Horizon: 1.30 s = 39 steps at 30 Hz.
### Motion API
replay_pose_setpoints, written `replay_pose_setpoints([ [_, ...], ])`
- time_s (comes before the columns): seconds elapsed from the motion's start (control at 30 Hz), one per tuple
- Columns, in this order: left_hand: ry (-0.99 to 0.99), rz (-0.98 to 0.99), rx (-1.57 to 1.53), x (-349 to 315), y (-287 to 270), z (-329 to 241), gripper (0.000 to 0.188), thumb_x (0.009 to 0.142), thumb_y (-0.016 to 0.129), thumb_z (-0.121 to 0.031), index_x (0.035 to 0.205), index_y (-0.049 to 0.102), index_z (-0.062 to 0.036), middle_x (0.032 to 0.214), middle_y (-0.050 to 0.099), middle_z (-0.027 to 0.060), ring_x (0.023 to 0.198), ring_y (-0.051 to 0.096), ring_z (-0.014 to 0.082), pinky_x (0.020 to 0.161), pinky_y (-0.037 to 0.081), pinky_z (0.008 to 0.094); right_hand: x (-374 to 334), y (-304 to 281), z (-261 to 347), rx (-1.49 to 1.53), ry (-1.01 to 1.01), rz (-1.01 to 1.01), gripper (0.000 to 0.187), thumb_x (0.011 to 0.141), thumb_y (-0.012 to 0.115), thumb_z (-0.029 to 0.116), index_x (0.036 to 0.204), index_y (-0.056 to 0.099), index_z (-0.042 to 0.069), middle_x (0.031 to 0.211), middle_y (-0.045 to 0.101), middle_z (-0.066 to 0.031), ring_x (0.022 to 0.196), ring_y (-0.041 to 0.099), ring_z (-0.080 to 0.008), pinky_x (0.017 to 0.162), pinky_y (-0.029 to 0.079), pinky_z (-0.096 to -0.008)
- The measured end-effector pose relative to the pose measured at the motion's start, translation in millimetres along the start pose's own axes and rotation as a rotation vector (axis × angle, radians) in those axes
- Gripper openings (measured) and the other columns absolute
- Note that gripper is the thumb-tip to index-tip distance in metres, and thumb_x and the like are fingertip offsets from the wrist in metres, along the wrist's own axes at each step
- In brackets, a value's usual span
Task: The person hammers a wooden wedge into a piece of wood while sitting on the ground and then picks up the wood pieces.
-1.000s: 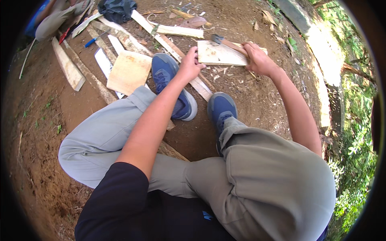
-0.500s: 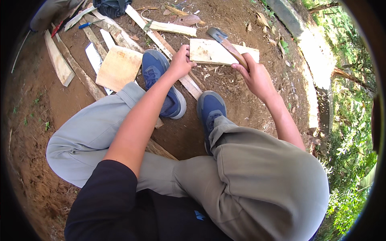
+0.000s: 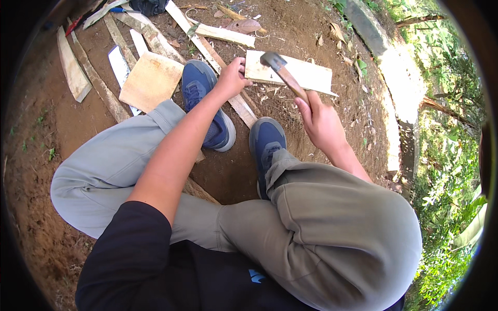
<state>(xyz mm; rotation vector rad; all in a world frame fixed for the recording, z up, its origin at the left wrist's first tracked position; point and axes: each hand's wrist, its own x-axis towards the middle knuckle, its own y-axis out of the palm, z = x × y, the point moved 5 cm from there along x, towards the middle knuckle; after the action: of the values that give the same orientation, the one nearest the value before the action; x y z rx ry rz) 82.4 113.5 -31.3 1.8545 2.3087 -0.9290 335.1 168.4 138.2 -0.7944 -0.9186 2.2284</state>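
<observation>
My left hand (image 3: 232, 80) has its fingers curled around the left end of a pale wooden board (image 3: 308, 74), which lies on the ground beyond my shoes. Wrapped around the wooden handle of a small hatchet (image 3: 288, 80) is my right hand (image 3: 324, 124). The hatchet's dark metal head shows over the board's left half, tilted up and to the left; it looks raised off the wood. A thin sliver sticks out at the board's lower right corner.
Left of my blue shoes (image 3: 199, 88) lies a squarish wood slab (image 3: 151, 81). Several long strips (image 3: 72, 70) and a short offcut (image 3: 225, 35) are scattered on the soil. Shavings surround the board. A concrete edge (image 3: 369, 28) and green plants (image 3: 451, 176) border the right.
My right hand has drawn the hatchet back toward me and slightly left. The sliver at the board's lower right corner now shows. My left hand keeps its hold on the board.
</observation>
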Motion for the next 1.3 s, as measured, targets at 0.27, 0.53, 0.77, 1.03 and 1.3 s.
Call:
replay_pose_setpoints([
  [0.27,-0.004,0.006,0.035,0,4,-8,0.062,0.076,0.083,0.005,0.131,0.054,-0.0002,0.107,0.073,0.0100,0.084,0.067,0.0158,0.079,0.056,0.0313,1,14,-23,-0.156,0.095,0.050,0.034,0.108,0.050,0.039,0.108,0.050,0.004,0.070,0.067,-0.0281,0.068,0.067,-0.0524,0.059,0.053,-0.0624],
  [0.53,-0.040,0.013,0.055,-1,4,-9,0.060,0.077,0.087,-0.004,0.129,0.056,-0.0021,0.114,0.074,0.0145,0.101,0.073,0.0268,0.089,0.057,0.0382,-12,29,-19,-0.091,0.065,-0.026,0.025,0.107,0.056,0.028,0.104,0.048,0.004,0.068,0.065,-0.0277,0.064,0.066,-0.0514,0.055,0.051,-0.0589],
  [0.77,-0.001,-0.013,0.044,-1,4,-6,0.058,0.076,0.087,-0.006,0.126,0.057,-0.0029,0.114,0.074,0.0137,0.101,0.072,0.0256,0.088,0.056,0.0390,-20,22,-6,0.021,-0.004,-0.172,0.028,0.107,0.054,0.033,0.104,0.048,0.006,0.068,0.067,-0.0270,0.065,0.068,-0.0500,0.055,0.053,-0.0590],
  [1.03,0.000,-0.017,0.071,1,3,1,0.057,0.077,0.087,-0.009,0.125,0.057,-0.0047,0.113,0.073,0.0127,0.101,0.071,0.0302,0.090,0.055,0.0406,-24,16,5,0.033,0.050,-0.152,0.031,0.108,0.052,0.037,0.102,0.050,0.006,0.068,0.067,-0.0266,0.066,0.068,-0.0511,0.056,0.054,-0.0607],
  [1.3,0.001,-0.043,0.110,1,1,1,0.056,0.076,0.088,-0.009,0.123,0.058,-0.0037,0.109,0.073,0.0113,0.095,0.072,0.0269,0.086,0.056,0.0385,-32,13,0,0.140,0.072,-0.218,0.023,0.108,0.055,0.026,0.103,0.052,0.004,0.069,0.065,-0.0266,0.065,0.066,-0.0503,0.054,0.049,-0.0563],
])
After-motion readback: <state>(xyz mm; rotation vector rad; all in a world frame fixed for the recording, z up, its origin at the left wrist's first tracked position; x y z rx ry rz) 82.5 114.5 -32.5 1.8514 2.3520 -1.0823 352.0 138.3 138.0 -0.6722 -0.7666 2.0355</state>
